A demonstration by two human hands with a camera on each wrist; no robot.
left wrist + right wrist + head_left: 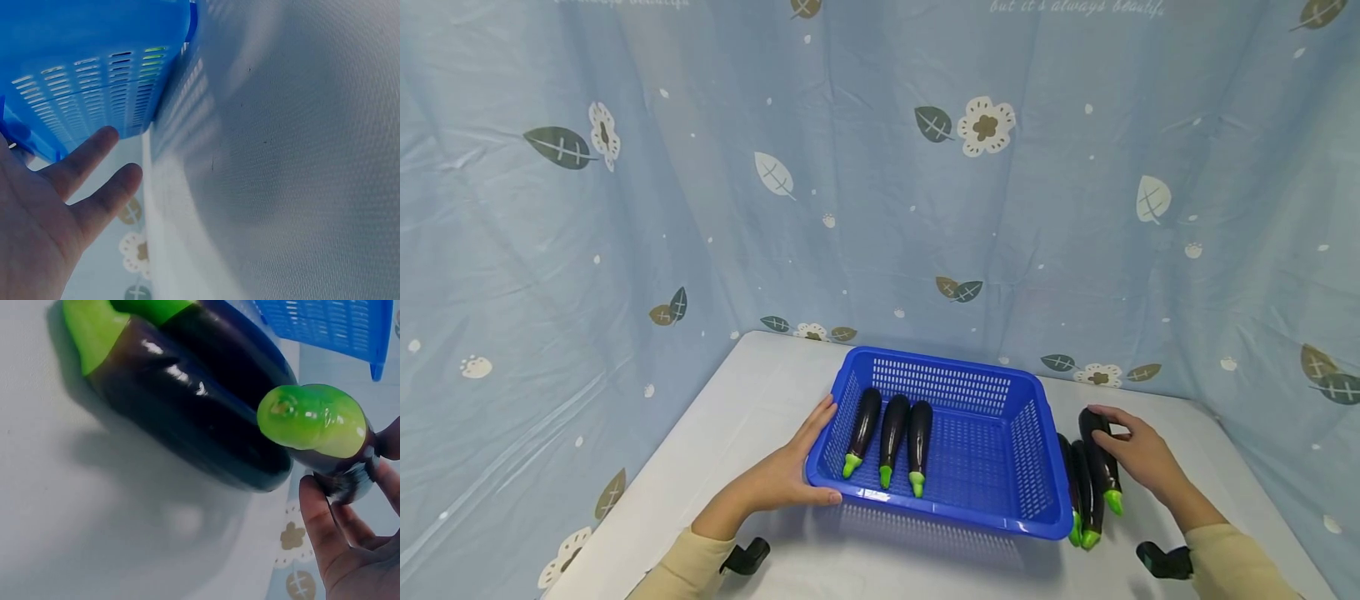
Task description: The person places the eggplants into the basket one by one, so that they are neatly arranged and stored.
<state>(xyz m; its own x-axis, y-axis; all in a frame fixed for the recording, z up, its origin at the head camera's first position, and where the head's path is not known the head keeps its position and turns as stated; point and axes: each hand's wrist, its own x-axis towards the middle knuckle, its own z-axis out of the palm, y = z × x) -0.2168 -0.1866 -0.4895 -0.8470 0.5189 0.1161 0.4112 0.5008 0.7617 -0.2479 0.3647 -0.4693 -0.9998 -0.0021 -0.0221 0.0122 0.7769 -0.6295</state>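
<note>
Tan sleeves [681, 571] enter at 7 and 4 o'clock, nearest the camera. The left hand [781, 477], open with fingers extended, rests against a blue perforated plastic basket [976, 446] at its 8 o'clock corner; 3 purple eggplants [892, 435] lie inside toward 9 o'clock. At 3 o'clock, the right hand [1138, 457] grips 1 stem-down eggplant [1105, 475] beside 2 lying eggplants [1087, 493] on a white table [790, 375].

The eggplants [1104, 467] are black and green, basket [973, 454] blue, curtain [880, 208] flowered.

High head view faces down; close wrist views share basket [970, 446].
</note>
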